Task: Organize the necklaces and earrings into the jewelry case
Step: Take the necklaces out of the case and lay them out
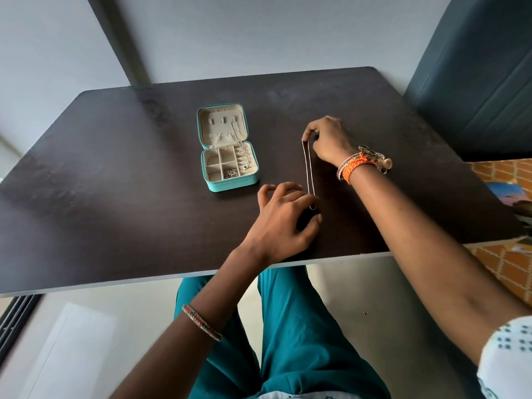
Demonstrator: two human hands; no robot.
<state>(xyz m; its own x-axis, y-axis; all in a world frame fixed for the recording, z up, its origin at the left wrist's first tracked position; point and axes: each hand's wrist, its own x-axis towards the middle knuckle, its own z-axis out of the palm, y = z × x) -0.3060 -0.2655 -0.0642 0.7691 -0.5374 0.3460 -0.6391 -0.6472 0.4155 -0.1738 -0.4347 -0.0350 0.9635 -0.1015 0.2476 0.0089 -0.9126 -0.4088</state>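
Dark table (115, 168): open case (227, 180), necklace (308, 174).

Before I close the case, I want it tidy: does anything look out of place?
Yes. A thin chain hooked in the lid trails down over the hinge of the case into the tray, so it could catch.

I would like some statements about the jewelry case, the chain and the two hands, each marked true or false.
1. The small teal zip-around jewelry case lies open on the dark wooden table. True.
2. The right hand pinches the far end of the thin silver chain necklace. True.
3. The necklace lies coiled in a heap. False: it is stretched into a long narrow loop.
4. The left hand rests inside the case. False: it is at the necklace's near end.
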